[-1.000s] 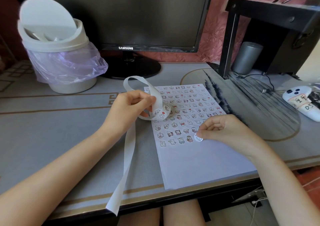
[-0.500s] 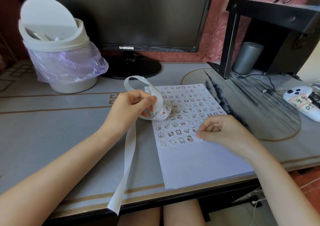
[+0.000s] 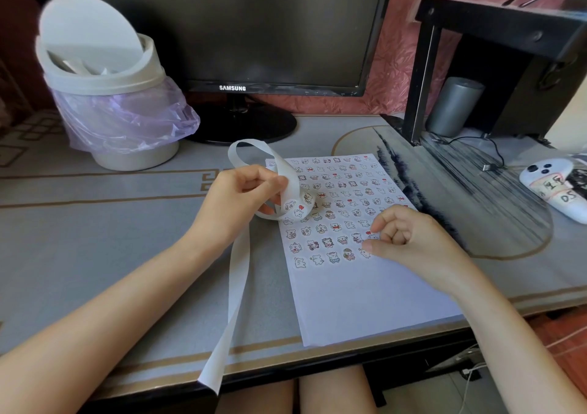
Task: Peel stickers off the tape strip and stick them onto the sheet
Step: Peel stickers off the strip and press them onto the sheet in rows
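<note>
Where a second ago the right hand (image 3: 409, 239) came down with a small round sticker pinched at its tips, we now see that sticker (image 3: 365, 253) lying flat on the sheet (image 3: 365, 305). It sits at the right end of the lowest filled row, with the thumb laid against it and the other fingers clenched into a loose fist that holds nothing. We take this as one more sticker placed and being pressed home. Many rows are filled and the near half of the sheet is bare, so the job looks roughly half done. The left hand (image 3: 241, 197) has hardly moved. Its fingers grasp the tape strip (image 3: 287, 191) just above the sheet's far left corner, and the strip's spent tail hangs over the near edge of the desk (image 3: 95, 239). A few stickers show on the curl, ready for peeling. A lidded bin (image 3: 104, 96) stands at the far left, a dark monitor (image 3: 222, 26) along the far edge, a black stand (image 3: 476, 26) with a grey cylinder (image 3: 452, 105) at the far right, and a white controller (image 3: 552, 188) by the right edge. Nothing lies between strip and sheet, though the loop overhangs a few placed stickers.
</note>
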The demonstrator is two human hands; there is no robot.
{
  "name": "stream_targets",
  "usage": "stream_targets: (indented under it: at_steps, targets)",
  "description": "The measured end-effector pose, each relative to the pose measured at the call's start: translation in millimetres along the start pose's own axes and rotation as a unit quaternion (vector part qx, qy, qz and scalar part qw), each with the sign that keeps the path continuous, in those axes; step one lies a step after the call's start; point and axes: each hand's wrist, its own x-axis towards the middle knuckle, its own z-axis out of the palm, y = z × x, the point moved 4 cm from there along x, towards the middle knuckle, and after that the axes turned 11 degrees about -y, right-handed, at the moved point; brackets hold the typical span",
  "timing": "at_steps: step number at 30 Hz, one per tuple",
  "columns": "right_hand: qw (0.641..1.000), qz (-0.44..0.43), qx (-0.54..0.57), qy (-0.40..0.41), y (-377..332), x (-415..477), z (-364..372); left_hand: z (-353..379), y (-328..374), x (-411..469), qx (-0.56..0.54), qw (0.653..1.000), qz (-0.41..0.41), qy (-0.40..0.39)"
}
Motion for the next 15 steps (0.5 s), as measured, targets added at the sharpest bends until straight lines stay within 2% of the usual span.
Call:
stream_targets:
  at_steps: [15]
  targets:
    - [0.999,-0.009,-0.023,0.021,7.3,1.7,1.7,-0.5,2.0,-1.0,0.004,1.000,0.009,-0.003]
